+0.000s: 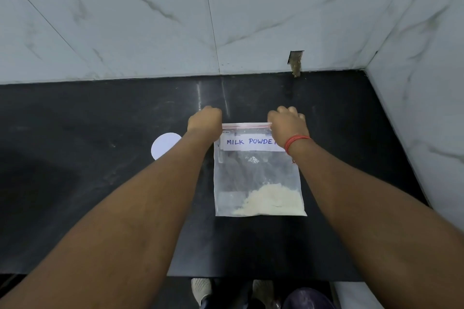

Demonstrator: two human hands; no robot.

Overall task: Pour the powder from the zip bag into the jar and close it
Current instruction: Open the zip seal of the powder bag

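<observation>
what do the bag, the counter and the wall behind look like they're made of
Zip bag: thin clear plastic film, slightly glossy; the dark counter shows through it, with a red zip strip on top.
Counter: likely polished dark stone, since it mirrors the wall faintly.
Wall: glossy tiles, white with grey marble-like veins and grout lines; real marble or ceramic, cannot tell.

White marble-veined wall tiles (pixel 150 20) meet a glossy black countertop (pixel 100 113).
</observation>
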